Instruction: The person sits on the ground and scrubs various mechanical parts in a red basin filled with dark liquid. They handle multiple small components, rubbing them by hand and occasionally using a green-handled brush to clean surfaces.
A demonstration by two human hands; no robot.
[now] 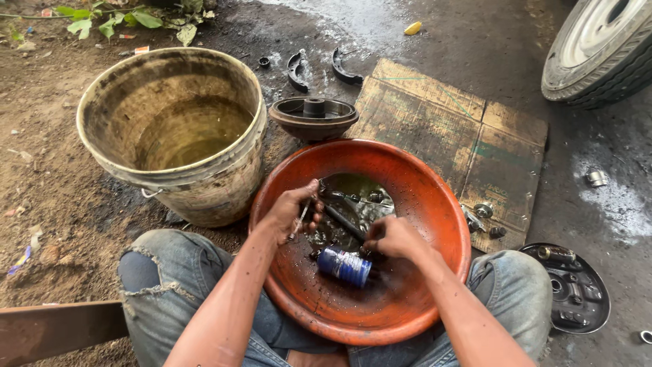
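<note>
A wide orange basin (421,183) rests tilted between my knees, with dark oily liquid and small metal parts pooled at its bottom. My left hand (293,212) is closed around a thin metal spring-like part over the liquid. My right hand (392,238) grips a small dark part just above a blue cylindrical can (345,266) that lies on its side in the basin. A long dark rod (345,222) lies in the liquid between my hands.
A dirty bucket (170,170) holding murky water stands at the left. A brake drum (314,117) and two brake shoes (319,68) lie beyond the basin. Flattened cardboard (448,129) with bolts, a round backing plate (570,289) and a tyre (601,51) are at the right.
</note>
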